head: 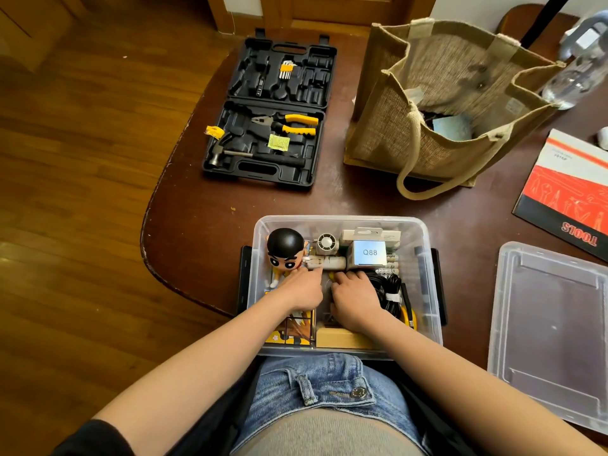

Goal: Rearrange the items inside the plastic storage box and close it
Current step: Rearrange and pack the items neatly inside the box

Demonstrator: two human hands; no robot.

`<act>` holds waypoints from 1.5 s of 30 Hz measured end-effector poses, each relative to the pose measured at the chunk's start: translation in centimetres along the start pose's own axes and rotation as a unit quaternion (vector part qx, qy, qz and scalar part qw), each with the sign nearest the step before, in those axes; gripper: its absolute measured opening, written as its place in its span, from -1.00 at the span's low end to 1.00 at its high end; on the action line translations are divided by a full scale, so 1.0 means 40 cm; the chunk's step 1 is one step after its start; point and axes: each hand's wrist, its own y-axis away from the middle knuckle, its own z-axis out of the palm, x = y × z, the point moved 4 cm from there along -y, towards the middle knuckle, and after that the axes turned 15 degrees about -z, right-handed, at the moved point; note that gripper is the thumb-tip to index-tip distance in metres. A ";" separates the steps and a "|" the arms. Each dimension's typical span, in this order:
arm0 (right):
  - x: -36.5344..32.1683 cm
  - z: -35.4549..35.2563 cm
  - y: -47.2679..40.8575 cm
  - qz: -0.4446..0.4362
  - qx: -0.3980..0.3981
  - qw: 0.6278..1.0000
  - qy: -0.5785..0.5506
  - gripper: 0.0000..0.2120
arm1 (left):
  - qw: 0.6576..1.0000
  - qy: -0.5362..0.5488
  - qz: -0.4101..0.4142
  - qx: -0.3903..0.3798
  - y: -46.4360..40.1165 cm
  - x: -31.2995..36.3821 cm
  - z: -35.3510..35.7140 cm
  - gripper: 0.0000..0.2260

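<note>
The clear plastic storage box (427, 245) stands open at the table's near edge. Inside are a black-haired figurine (285, 250), a small white fan (326, 244), a box marked Q88 (369, 253), batteries (391, 264), a coiled black cable (390, 289), a yellow picture box (292, 327) and a tan box (342, 339). My left hand (301, 287) reaches in beside the figurine, fingers curled down among the items. My right hand (353, 296) lies in the middle, fingers bent onto something hidden. The clear lid (552, 330) lies to the right of the box.
An open black tool case (273, 110) with yellow pliers and a hammer lies at the far left of the table. A jute bag (441, 103) stands behind the box, a tools booklet (572, 192) and a clear bottle (579, 60) at the right. The wooden floor lies to the left.
</note>
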 end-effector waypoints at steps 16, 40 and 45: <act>0.004 -0.006 -0.001 -0.002 -0.017 0.999 -0.032 -0.67 | 0.999 -0.024 0.031 0.002 -0.005 0.024 0.001 -0.55; 0.138 -0.118 0.253 0.101 0.293 0.923 -0.227 -0.82 | 0.839 0.521 -0.152 -0.019 -0.048 0.070 -0.045 -0.56; 0.171 -0.124 0.263 0.171 0.257 0.925 -0.222 -0.81 | 0.833 0.536 -0.132 -0.032 -0.035 0.063 -0.049 -0.59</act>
